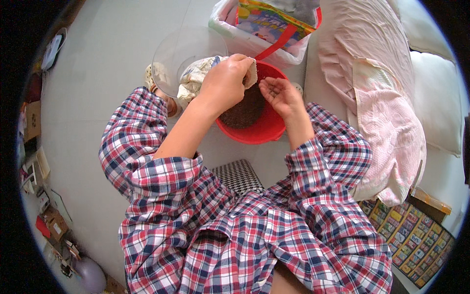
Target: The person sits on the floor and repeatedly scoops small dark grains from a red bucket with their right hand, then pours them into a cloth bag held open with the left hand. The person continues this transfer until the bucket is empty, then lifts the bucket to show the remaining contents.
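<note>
A floral cloth bag [194,79], cream with blue, droops from my left hand [224,82], which grips it near its rolled edge. That edge, with a shadowed opening, points right over a red bucket [253,137]. Dark brown loose grains [244,112] cover the bucket's bottom. Over the bucket's right rim, my right hand [281,95] is turned palm up with its fingers slightly curled. Small dark specks show on its fingers. The inside of the bag is mostly hidden by my left hand.
A clear round plastic container [169,40] stands behind the cloth bag. Beyond the bucket is a lined white bin [224,22] holding a printed bag [275,27]. A couch with a pink blanket [385,103] is at right. A houndstooth seat [238,174] shows between my legs.
</note>
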The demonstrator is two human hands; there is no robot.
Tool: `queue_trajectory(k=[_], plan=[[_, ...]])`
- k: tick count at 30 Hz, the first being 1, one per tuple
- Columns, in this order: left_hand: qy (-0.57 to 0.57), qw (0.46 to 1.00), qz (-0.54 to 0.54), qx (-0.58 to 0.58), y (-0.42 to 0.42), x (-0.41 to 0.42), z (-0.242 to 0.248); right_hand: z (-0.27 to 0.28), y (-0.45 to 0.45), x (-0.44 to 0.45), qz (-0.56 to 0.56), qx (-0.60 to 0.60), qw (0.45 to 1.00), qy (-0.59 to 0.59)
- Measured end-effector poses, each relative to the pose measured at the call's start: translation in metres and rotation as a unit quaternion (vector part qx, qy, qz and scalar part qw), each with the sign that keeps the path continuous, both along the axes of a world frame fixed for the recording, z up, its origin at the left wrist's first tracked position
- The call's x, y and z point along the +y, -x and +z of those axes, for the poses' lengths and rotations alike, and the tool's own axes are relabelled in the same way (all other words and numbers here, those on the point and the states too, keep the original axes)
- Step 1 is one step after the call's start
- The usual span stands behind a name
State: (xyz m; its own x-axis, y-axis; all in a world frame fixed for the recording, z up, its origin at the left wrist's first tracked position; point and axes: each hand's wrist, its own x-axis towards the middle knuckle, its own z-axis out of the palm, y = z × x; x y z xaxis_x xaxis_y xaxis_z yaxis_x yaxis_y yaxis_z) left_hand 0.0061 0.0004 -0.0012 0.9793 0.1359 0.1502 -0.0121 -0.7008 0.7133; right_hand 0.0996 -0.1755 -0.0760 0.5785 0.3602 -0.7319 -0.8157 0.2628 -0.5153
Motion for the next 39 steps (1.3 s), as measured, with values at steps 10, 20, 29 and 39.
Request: queue_trajectory(k=[10,20,29,39], plan=[[0.038,0.998,0.044,0.001,0.005,-0.007,0.015,-0.223,0.034,0.029,0.377,-0.436,0.68,0.453],[-0.006,0.999,0.034,0.015,0.003,-0.01,0.012,-0.155,0.091,0.045,0.42,-0.403,0.718,0.381],[0.008,1.0,-0.021,0.021,0.003,0.0,0.002,-0.056,0.048,0.005,0.126,0.155,0.98,0.014],[0.007,0.998,-0.054,0.007,-0.002,-0.003,0.002,0.086,0.041,0.012,0.03,-0.035,0.984,-0.17]])
